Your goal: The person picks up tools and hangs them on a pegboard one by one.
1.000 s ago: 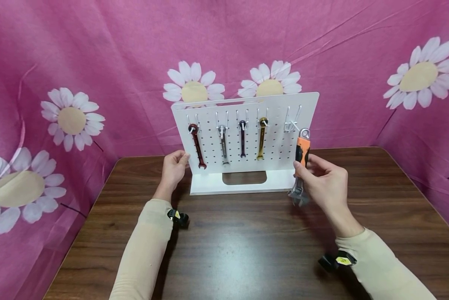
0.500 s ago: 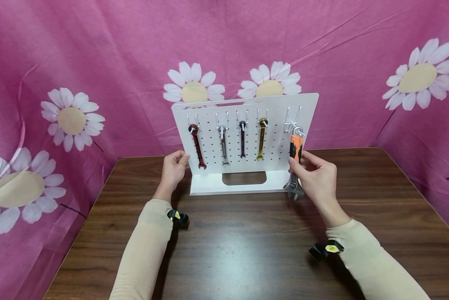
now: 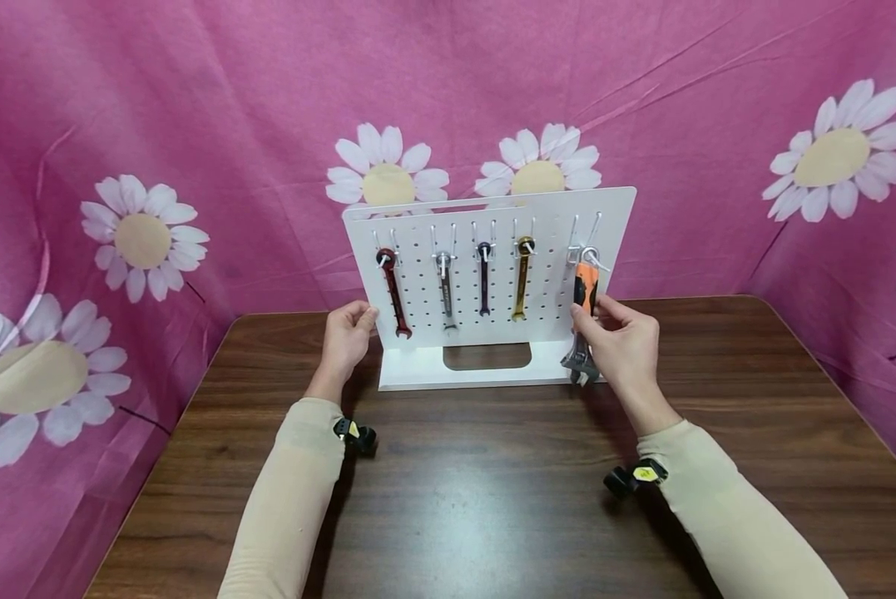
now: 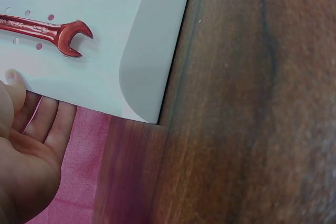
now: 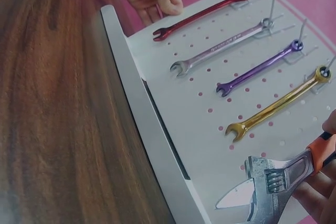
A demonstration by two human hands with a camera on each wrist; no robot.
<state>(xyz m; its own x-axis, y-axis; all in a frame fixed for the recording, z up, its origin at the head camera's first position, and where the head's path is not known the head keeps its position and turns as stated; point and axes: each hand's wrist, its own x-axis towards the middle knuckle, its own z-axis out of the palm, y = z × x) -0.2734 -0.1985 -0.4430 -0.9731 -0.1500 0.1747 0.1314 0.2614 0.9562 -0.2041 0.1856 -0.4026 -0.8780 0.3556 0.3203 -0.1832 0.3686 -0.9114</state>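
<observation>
My right hand [image 3: 627, 349] pinches an adjustable wrench [image 3: 586, 287] by its orange-and-black handle, metal jaw end down. The wrench's hanging ring is at the rightmost wire hook [image 3: 597, 223] of a white pegboard [image 3: 552, 291], and the hook's tip shows through it. At the board's left edge, my left hand [image 3: 346, 341] grips with the thumb in front and fingers behind, as the left wrist view shows. Red [image 3: 394, 295], silver [image 3: 447, 291], purple [image 3: 485, 283] and gold [image 3: 522, 279] combination wrenches hang on the other hooks.
The pegboard stands on a white base [image 3: 418, 373] with a cut-out slot, on a dark wooden table [image 3: 455, 499]. Behind it hangs a pink cloth [image 3: 268, 100] printed with daisies. A small black camera sits on each wrist.
My right hand has moved left and slightly up towards the board, bringing the adjustable wrench's ring from the hook's tip further onto the hook. The left hand has stayed at the board's edge.
</observation>
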